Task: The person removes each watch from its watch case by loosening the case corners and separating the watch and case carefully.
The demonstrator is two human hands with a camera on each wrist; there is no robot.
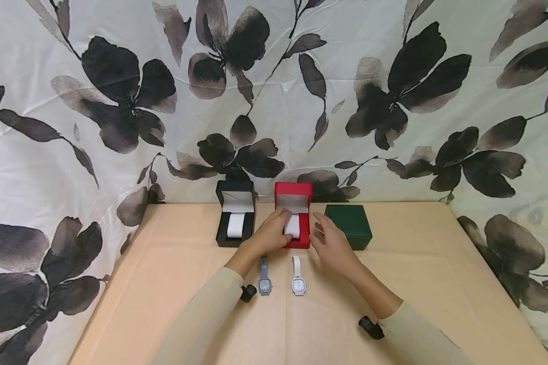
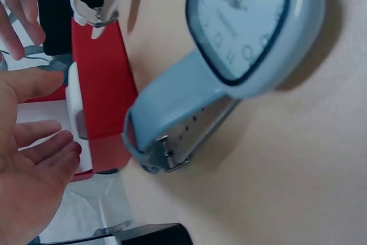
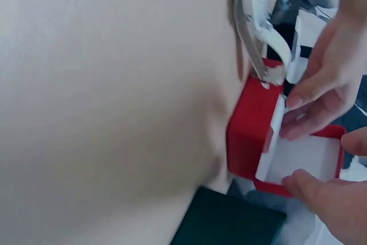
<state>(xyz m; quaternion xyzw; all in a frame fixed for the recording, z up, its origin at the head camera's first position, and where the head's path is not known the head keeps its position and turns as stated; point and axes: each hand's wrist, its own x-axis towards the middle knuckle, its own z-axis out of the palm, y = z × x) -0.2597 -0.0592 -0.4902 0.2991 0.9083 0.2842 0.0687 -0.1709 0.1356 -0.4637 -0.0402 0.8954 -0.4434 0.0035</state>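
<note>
A red watch box [image 1: 303,235] stands with its lid raised and a white cushion [image 1: 293,225] inside. My left hand [image 1: 270,232] is over the box's left side, loosely bent fingers beside the cushion; whether they touch it I cannot tell. To the right of the box is my right hand [image 1: 333,248], its fingers [image 3: 307,187] relaxed by the raised lid in the right wrist view. Neither hand grips anything. Nearer me lie a blue-grey wristwatch [image 1: 265,285] and a white wristwatch [image 1: 298,285], both buckled, dials up.
On the left stands an open black watch box [image 1: 221,235] with a white cushion. A closed green box [image 1: 349,223] is at the right, partly behind my right hand. The floral cloth [image 1: 274,101] hangs behind the peach tabletop [image 1: 164,263].
</note>
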